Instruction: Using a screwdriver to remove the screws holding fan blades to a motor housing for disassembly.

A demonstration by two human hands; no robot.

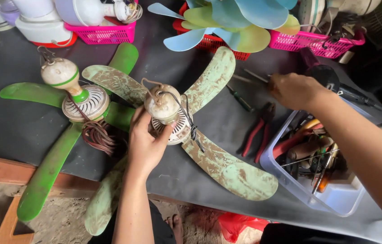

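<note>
On the dark table (15, 131), a worn pale-green ceiling fan (209, 135) lies centre, a bright green fan (51, 149) at nine o'clock. The left hand (146, 142) wraps its fingers around the worn fan's motor hub (164, 106). At two o'clock, the right hand (292, 90) reaches thin tools (252, 77); its grip is hidden. Red-handled pliers (258, 131) lie at three o'clock.

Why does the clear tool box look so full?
Full: the clear tool box holds a heap of screwdrivers and pliers reaching its rim.

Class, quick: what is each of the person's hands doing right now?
Left hand: closed around the motor housing of the worn pale-green ceiling fan.
Right hand: reaching among thin tools on the table; whether it grips one cannot be told.
</note>
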